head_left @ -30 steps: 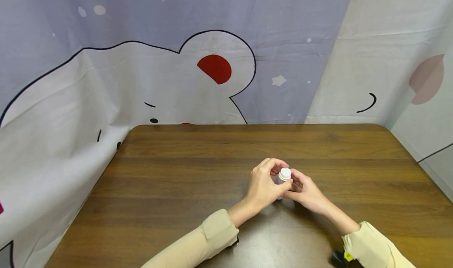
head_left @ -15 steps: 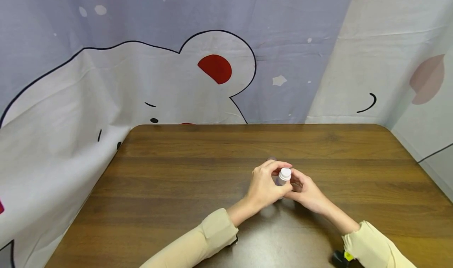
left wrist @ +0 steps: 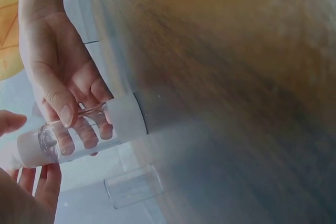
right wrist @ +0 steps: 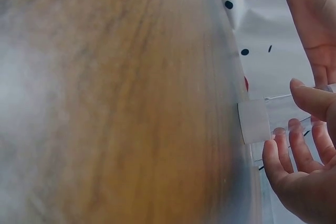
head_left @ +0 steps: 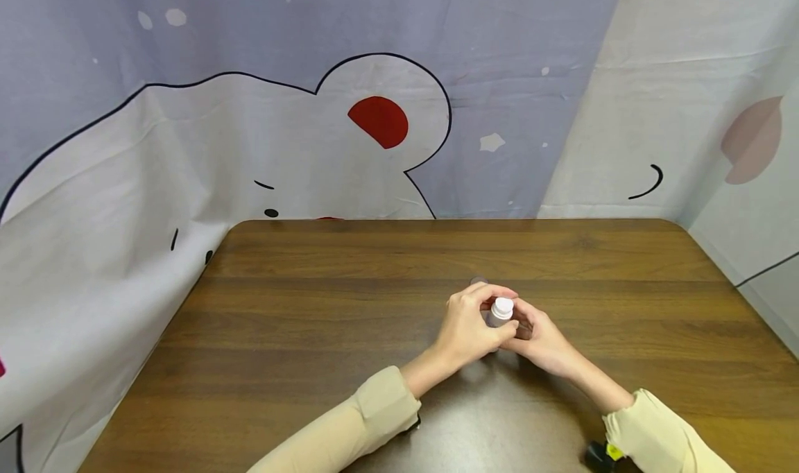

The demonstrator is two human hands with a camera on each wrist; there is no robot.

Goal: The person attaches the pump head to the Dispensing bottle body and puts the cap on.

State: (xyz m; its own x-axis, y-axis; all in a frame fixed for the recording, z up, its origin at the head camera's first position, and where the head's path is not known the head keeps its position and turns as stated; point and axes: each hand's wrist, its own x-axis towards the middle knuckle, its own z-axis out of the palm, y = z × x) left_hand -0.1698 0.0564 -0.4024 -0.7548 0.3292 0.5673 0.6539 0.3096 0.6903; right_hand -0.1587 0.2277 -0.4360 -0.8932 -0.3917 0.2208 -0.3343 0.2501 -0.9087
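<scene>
A slim clear bottle [head_left: 501, 311] with a white collar and top stands upright between the two hands. Its white base [left wrist: 126, 118] sits right at the tabletop in the left wrist view. My left hand [head_left: 465, 329] holds the white collar, its thumb in front and fingers behind. Around the clear body, the fingers and thumb of my right hand [head_left: 544, 345] are curled, showing through it in the left wrist view. A clear cylindrical cap [left wrist: 134, 186] stands on the table beyond the bottle, mostly hidden by the left hand in the head view.
The brown wooden table [head_left: 299, 306] has rounded far corners. A printed curtain [head_left: 250, 140] hangs along its back and sides. A black object with a yellow patch [head_left: 602, 456] shows at the right sleeve.
The left fingertips have shifted slightly to the right around the bottle's collar, and more of the clear cap shows behind that hand. The right hand stays in place on the body.
</scene>
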